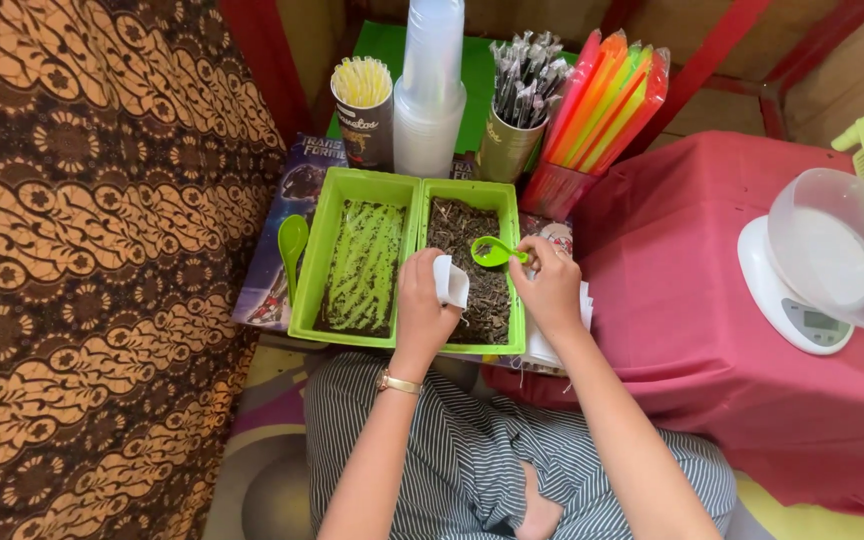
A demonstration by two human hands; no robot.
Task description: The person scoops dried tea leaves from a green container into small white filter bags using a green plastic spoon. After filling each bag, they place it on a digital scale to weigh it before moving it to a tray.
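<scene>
A green two-compartment tray [410, 190] sits in front of me. Its right half holds dark loose leaves [457, 225]; the left half is nearly bare, with dark crumbs. My left hand [422, 300] holds a small white paper pouch [451, 281] over the right compartment. My right hand [550, 285] grips a green plastic spoon [493, 252] by its handle, its bowl just above the leaves beside the pouch.
A second green spoon [292, 245] lies left of the tray. Behind stand a stack of clear cups [430, 95], a can of yellow straws [363, 110], a cup of wrapped sticks [517, 100] and bright flat packets [607, 100]. A white scale with a clear bowl [832, 260] sits on the red cloth [692, 310].
</scene>
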